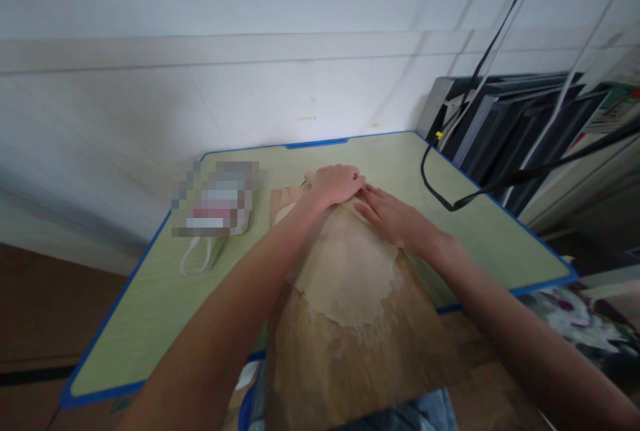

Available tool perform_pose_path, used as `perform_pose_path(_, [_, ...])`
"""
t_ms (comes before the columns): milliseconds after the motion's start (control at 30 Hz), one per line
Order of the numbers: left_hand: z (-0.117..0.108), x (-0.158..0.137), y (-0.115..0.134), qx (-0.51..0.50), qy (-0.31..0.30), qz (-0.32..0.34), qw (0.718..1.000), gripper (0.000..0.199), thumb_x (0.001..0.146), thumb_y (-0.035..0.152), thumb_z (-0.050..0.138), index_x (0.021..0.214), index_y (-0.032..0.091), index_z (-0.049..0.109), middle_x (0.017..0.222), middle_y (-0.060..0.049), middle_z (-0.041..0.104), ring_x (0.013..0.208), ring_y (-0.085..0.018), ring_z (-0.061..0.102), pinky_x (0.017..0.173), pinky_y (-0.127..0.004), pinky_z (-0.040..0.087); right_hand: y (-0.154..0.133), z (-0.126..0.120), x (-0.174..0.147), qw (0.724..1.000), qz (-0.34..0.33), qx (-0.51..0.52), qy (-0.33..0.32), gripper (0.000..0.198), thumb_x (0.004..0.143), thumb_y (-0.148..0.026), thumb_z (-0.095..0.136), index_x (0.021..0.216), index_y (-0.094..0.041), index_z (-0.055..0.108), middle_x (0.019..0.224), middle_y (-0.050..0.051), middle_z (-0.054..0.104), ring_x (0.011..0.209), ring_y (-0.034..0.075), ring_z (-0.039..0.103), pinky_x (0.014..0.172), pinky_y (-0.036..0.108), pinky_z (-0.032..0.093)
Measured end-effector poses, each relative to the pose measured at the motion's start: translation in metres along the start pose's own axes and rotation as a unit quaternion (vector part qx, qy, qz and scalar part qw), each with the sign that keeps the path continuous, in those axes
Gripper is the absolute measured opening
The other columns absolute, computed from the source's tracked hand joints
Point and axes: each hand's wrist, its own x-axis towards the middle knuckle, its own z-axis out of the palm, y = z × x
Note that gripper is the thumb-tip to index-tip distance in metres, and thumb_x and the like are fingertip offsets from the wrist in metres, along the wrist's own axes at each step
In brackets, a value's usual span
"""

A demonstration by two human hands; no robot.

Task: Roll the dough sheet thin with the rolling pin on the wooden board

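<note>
A thin, pale sheet of dough [345, 271] with a ragged near edge lies spread on a long wooden board [320, 371]. My left hand [336, 183] is at the far end of the board, over the dough's far edge, its back up and its fingers hidden from me. Beside it my right hand [387, 214] rests along the dough's far right edge, fingers stretched out and lying low, their tips touching or nearly touching my left hand. Whether my left hand grips anything cannot be seen.
The board lies on a light green table [490, 244] with blue edging and overhangs its front. A blurred-out package [220, 201] with a white loop [197, 257] sits at left. A black cable [455, 204] hangs over the right side, near dark upright panels [525, 124]. A white wall stands behind.
</note>
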Motion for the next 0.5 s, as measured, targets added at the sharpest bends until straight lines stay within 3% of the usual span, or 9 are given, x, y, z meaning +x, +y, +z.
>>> perform_pose_path(200, [0.003,-0.017,-0.010,0.030,-0.012,0.040,0.999,0.041,0.095,0.037,0.029,0.106,0.023,0.065,0.115,-0.006,0.067,0.104,-0.025,0.061,0.088,-0.040,0.041,-0.013,0.002,-0.005,1.000,-0.004,-0.014,-0.008,0.060,0.094,-0.046,0.031,0.140,-0.007,0.033,0.145,0.021,0.038,0.136,0.027,0.031,0.107,0.048,0.033])
perform_pose_path(333, [0.005,-0.029,-0.016,0.056,-0.005,0.042,0.998,0.040,0.096,0.033,0.028,0.102,0.018,0.065,0.112,-0.009,0.067,0.103,-0.025,0.061,0.092,-0.041,0.037,-0.022,0.003,-0.010,0.999,0.004,-0.046,-0.011,0.065,0.095,-0.048,0.031,0.139,0.000,0.033,0.141,0.025,0.041,0.135,0.028,0.033,0.105,0.046,0.036])
perform_pose_path(500, [0.001,-0.040,-0.015,0.071,0.005,0.031,0.997,0.041,0.097,0.035,0.026,0.103,0.021,0.064,0.114,-0.006,0.067,0.102,-0.021,0.061,0.092,-0.038,0.037,-0.035,0.004,-0.015,0.988,0.045,-0.147,-0.003,0.059,0.095,-0.044,0.033,0.136,-0.002,0.040,0.134,0.024,0.050,0.120,0.033,0.051,0.091,0.049,0.047])
